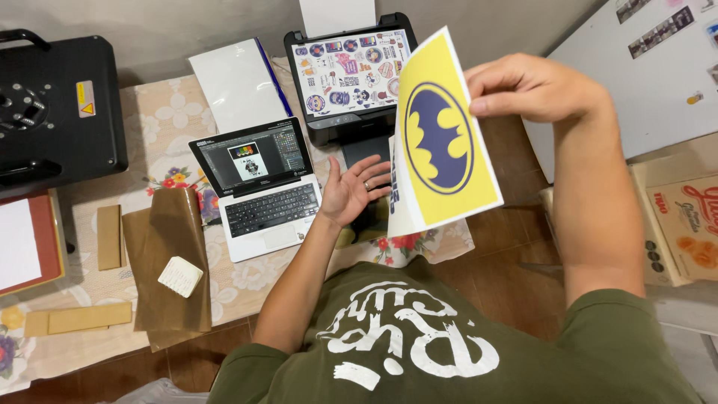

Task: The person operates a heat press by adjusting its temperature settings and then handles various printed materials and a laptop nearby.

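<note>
far out to the left of the fingers there's a black heat press on the desk, then some brown sheets with a small pale card on top, and an open laptop just beside the left hand.

left hand is palm up, fingers spread and loose, gripping nothing, hovering over the desk edge right next to the lower left corner of the printed sheet. can't tell if the fingertips actually touch the paper or just sit close under it. forearm comes up from the body at a slant, elbow bent.

the sheet itself, yellow with a dark blue bat emblem in an oval, looks like plain light paper. it stands up fairly flat but i'd guess it's floppy and creases easily, so the edges or corners are the place to hold it, not the printed face.

right hand does exactly that: fingers pinched shut on the top right corner, holding it up in the air in front of the printer, which has a sticker sheet on it. right arm is raised, wrist bent inward.
</note>
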